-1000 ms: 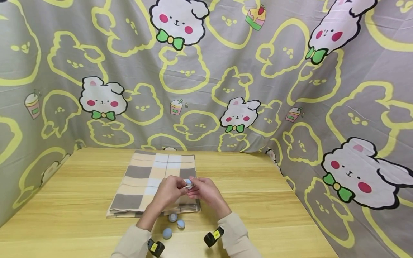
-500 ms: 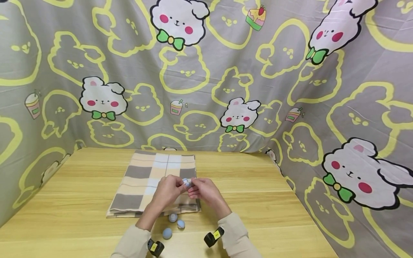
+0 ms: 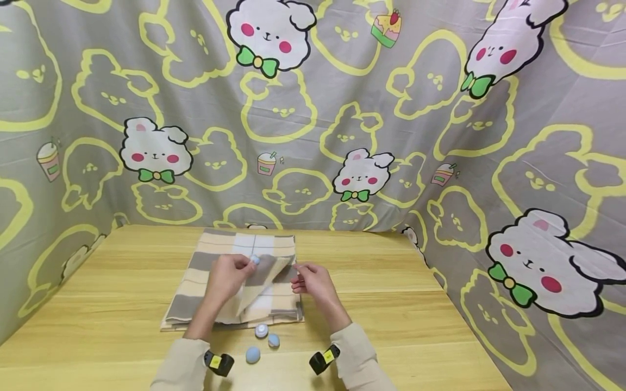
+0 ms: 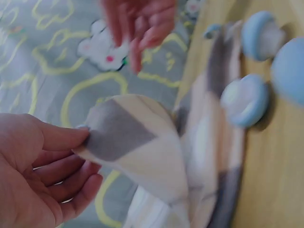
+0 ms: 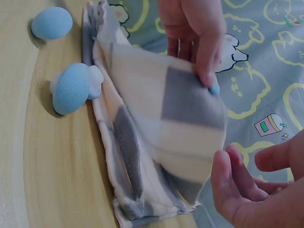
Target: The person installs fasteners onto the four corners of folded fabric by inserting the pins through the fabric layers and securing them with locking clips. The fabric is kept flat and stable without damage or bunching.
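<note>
Head: on the worktop's (image 3: 401,326) left, the left hand (image 3: 226,278) pinches up the checked cloth (image 3: 195,275) with a blue knob (image 3: 255,260). Left wrist: lifting seems in hand; next calls for steady pinching. Right wrist: the right hand (image 5: 261,202), fingers parted, holds nothing.

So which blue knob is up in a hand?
The blue knob up in the left hand, by the lifted cloth. The other three knobs lie on the table.

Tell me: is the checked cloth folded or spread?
Folded: the checked cloth shows stacked layers, though the left hand holds one corner up.
</note>
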Motion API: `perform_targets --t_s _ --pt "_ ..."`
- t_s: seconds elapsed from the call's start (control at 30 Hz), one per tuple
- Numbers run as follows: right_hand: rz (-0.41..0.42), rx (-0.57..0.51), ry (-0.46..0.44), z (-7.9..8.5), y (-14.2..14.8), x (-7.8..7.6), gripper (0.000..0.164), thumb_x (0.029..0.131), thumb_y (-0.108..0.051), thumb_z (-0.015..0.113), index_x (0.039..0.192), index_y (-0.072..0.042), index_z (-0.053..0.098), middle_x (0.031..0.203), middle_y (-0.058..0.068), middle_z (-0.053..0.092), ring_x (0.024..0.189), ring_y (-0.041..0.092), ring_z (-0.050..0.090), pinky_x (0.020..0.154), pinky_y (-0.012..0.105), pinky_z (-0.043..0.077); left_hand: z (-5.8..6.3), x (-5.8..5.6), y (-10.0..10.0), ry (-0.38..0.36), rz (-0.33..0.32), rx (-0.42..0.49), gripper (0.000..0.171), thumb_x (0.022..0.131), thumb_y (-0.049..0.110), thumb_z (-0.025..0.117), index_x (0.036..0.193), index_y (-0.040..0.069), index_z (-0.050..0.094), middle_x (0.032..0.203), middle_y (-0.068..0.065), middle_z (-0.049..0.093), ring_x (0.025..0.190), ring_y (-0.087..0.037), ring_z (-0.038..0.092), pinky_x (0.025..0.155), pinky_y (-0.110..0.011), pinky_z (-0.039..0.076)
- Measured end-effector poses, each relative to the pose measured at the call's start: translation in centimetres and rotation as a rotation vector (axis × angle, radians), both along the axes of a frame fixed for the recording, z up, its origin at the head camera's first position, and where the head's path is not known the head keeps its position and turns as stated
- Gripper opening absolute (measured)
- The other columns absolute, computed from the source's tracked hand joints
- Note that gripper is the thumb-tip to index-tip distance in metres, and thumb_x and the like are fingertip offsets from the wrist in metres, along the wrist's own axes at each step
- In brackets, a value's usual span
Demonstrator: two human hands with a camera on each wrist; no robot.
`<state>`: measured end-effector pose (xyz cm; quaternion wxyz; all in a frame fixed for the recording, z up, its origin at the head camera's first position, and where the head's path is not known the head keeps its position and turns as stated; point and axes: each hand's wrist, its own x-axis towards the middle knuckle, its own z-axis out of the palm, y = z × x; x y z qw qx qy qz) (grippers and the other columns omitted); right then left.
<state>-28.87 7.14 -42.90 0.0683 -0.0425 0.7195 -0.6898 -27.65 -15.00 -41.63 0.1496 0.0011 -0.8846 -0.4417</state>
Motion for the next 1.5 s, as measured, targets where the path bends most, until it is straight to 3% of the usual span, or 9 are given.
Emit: perform_targets --t_s 0.1,0.3,0.43,0.63,0.97,1.17,1.33,1.5 --pt "0.005 0.006 0.006 -0.1 0.0 0.0 0.033 0.106 -0.015 0.05 0.121 0.011 0.063 0.086 0.013 0.069 0.067 0.01 0.064 0.068 0.028 0.06 0.1 -0.1 -2.0 0.001 0.045 0.069 0.013 0.092 0.015 0.073 0.093 0.003 0.079 0.092 -0.014 0.078 0.082 -0.022 0.072 0.071 -0.031 0.051" --pt "0.038 0.034 0.009 -0.5 0.0 -0.2 0.032 0.105 -0.014 0.051 0.115 0.014 0.064 0.084 0.011 0.068 0.067 0.011 0.064 0.068 0.029 0.06 -0.4 -0.2 -5.3 -0.056 0.149 0.174 0.027 0.096 0.021 0.07 0.109 -0.002 0.075 0.097 -0.018 0.077 0.071 -0.01 0.069 0.062 -0.024 0.049" --pt "0.065 0.058 0.003 -0.5 -0.1 -0.2 0.031 0.104 -0.013 0.052 0.112 0.014 0.064 0.081 0.007 0.067 0.067 0.011 0.063 0.065 0.026 0.058 -1.1 -0.3 -6.9 -0.102 0.2 0.243 0.033 0.098 0.022 0.068 0.116 -0.004 0.071 0.104 -0.02 0.076 0.07 -0.009 0.069 0.06 -0.022 0.05" --pt "0.083 0.064 -0.002 -0.4 -0.1 -0.2 0.031 0.104 -0.011 0.051 0.111 0.016 0.064 0.079 0.005 0.065 0.067 0.01 0.064 0.066 0.024 0.058 -2.5 -0.6 -8.7 -0.155 0.212 0.227 0.031 0.097 0.015 0.065 0.115 -0.01 0.069 0.088 -0.017 0.075 0.064 -0.01 0.065 0.056 -0.022 0.051" --pt "0.079 0.074 0.002 -0.3 0.0 -0.1 0.03 0.104 -0.011 0.05 0.109 0.015 0.065 0.08 0.006 0.066 0.066 0.01 0.064 0.067 0.024 0.058 -3.5 -0.7 -9.5 -0.271 0.151 0.242 0.042 0.099 0.01 0.057 0.131 -0.018 0.054 0.106 -0.032 0.07 0.067 -0.011 0.07 0.062 -0.025 0.057" --pt "0.08 0.073 0.01 -0.3 0.0 0.0 0.03 0.105 -0.011 0.05 0.108 0.014 0.065 0.08 0.007 0.066 0.066 0.01 0.063 0.066 0.026 0.059 -3.4 -0.7 -9.8 -0.291 0.14 0.246 0.043 0.101 0.011 0.055 0.133 -0.018 0.053 0.105 -0.03 0.072 0.069 -0.011 0.071 0.064 -0.024 0.057" --pt "0.089 0.071 0.011 -0.4 0.0 -0.1 0.03 0.104 -0.011 0.051 0.108 0.015 0.065 0.078 0.006 0.066 0.066 0.01 0.063 0.065 0.025 0.058 -3.0 -0.5 -9.9 -0.277 0.158 0.275 0.04 0.102 0.011 0.052 0.131 -0.017 0.055 0.094 -0.023 0.074 0.067 -0.011 0.071 0.061 -0.025 0.058" --pt "0.096 0.079 0.03 -0.6 0.1 -0.2 0.03 0.104 -0.009 0.049 0.107 0.016 0.065 0.076 0.004 0.065 0.065 0.009 0.063 0.063 0.024 0.058 -2.2 -0.3 -9.4 -0.198 0.203 0.129 0.037 0.098 0.014 0.056 0.124 -0.012 0.063 0.097 -0.023 0.074 0.073 -0.019 0.07 0.06 -0.026 0.052"
